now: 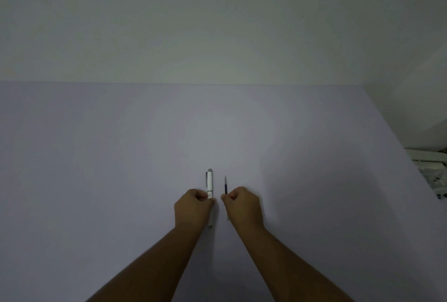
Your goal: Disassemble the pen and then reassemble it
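A white pen body with a silver clip and cap end points away from me, and my left hand is closed around its lower part. Its tip end pokes out below the hand near the table. To the right, a thin dark refill stands nearly parallel to the pen, pinched at its lower part by my right hand. A small gap separates the two parts. Both hands hover low over a pale lilac table.
A plain light wall rises behind the table's far edge. At the right edge of the table, white objects sit beside it, partly cut off by the frame.
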`<act>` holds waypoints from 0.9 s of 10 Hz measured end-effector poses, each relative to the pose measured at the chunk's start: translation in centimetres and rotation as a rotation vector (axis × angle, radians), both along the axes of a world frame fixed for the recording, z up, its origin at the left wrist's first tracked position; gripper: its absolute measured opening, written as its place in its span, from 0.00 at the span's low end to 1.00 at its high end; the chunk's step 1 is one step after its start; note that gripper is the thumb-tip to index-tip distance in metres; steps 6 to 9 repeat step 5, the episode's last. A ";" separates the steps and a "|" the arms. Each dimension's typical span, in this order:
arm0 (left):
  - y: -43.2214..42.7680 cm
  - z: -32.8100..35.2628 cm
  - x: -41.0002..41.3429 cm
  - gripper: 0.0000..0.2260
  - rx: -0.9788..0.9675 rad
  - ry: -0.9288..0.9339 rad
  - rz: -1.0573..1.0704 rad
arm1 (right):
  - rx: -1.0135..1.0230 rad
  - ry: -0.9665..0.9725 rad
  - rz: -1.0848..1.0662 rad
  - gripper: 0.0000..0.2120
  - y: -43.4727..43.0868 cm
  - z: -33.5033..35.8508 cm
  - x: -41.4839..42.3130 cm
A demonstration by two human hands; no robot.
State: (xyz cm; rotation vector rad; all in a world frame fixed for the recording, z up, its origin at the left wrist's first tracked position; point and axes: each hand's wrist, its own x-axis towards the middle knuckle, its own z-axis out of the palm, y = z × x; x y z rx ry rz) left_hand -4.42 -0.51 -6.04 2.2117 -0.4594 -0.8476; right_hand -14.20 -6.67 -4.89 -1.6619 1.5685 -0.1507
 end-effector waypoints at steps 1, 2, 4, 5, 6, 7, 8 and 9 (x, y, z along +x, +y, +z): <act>0.0 0.1 0.0 0.07 -0.004 0.009 0.008 | 0.001 0.004 0.009 0.09 0.0 0.2 0.0; 0.1 0.0 -0.1 0.08 -0.001 0.002 0.010 | -0.009 -0.005 0.017 0.10 0.0 0.0 -0.1; 0.3 0.1 0.4 0.10 0.025 -0.014 -0.008 | -0.007 -0.012 0.024 0.10 0.1 0.1 -0.1; 0.5 0.6 0.6 0.11 0.063 0.002 0.006 | -0.105 0.044 0.021 0.14 -0.1 0.4 -0.3; 0.5 0.6 0.6 0.11 0.063 0.002 0.006 | -0.105 0.044 0.021 0.14 -0.1 0.4 -0.3; 0.5 0.6 0.6 0.11 0.063 0.002 0.006 | -0.105 0.044 0.021 0.14 -0.1 0.4 -0.3; 0.5 0.6 0.6 0.11 0.063 0.002 0.006 | -0.105 0.044 0.021 0.14 -0.1 0.4 -0.3; 0.5 0.6 0.6 0.11 0.063 0.002 0.006 | -0.105 0.044 0.021 0.14 -0.1 0.4 -0.3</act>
